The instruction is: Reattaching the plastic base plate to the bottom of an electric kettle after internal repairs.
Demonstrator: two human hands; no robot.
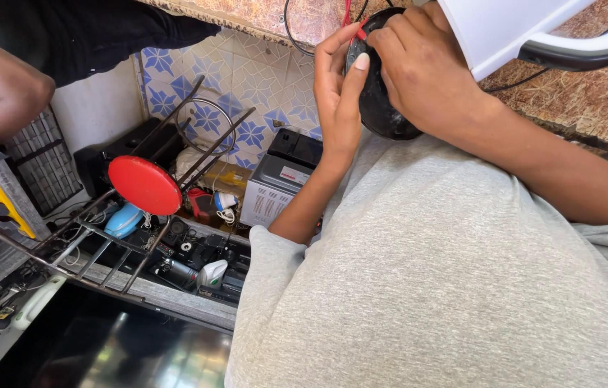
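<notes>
Both my hands hold a black round part (pixel 383 115) up against the speckled stone counter (pixel 591 100). My left hand (pixel 337 93) grips its left edge, thumb pressed on the rim. Over the top of the part my right hand (pixel 419 72) is curled, fingertips at a red wire (pixel 360 32) on the upper edge. Thin black and red cables (pixel 296 43) run up from the part. A white appliance body with a black handle (pixel 534 36) sits just right of my right hand.
Another person's arm in a black sleeve (pixel 9 86) reaches in at the top left. Below are a metal wire rack (pixel 102 244) with a red disc (pixel 145 185), a grey and white box unit (pixel 275 188), several small parts and blue patterned tiles (pixel 239 93).
</notes>
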